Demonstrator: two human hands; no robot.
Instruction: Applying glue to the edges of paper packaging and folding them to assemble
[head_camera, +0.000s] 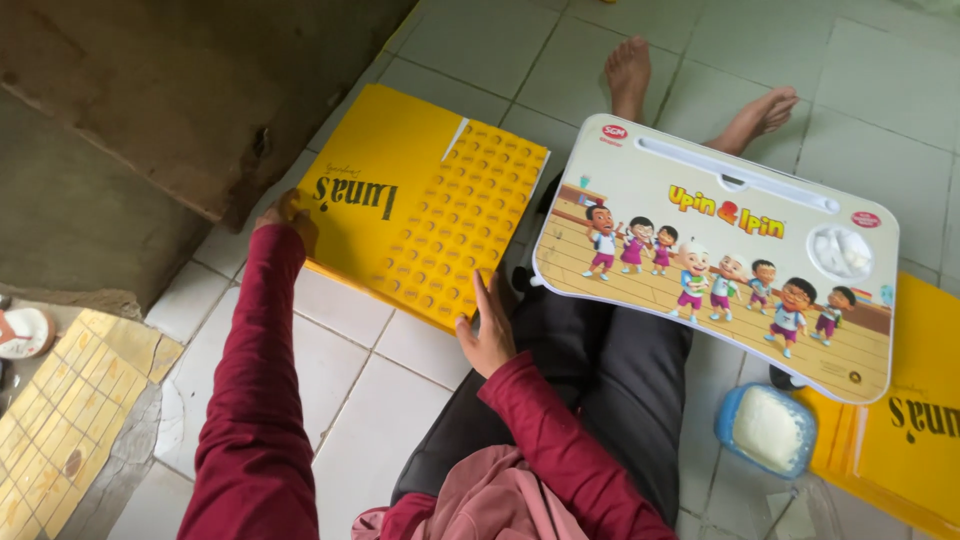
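Observation:
A flat yellow cardboard sheet (400, 205) with dark lettering and a dotted panel lies on the white tiled floor to my left. My left hand (288, 222) grips its near left corner. My right hand (487, 325) rests flat against its near right edge, fingers together. Both arms wear dark red sleeves. Over my lap, in black trousers, stands a small lap table (715, 250) with a cartoon picture of children on its top.
More flat yellow cardboard (905, 430) lies at the right. A blue container (765, 430) of white paste sits beside it. My bare feet (700, 95) stretch ahead. A concrete step (150, 120) rises at the left, with a yellow tiled patch (65, 420) and a sandal (22, 332).

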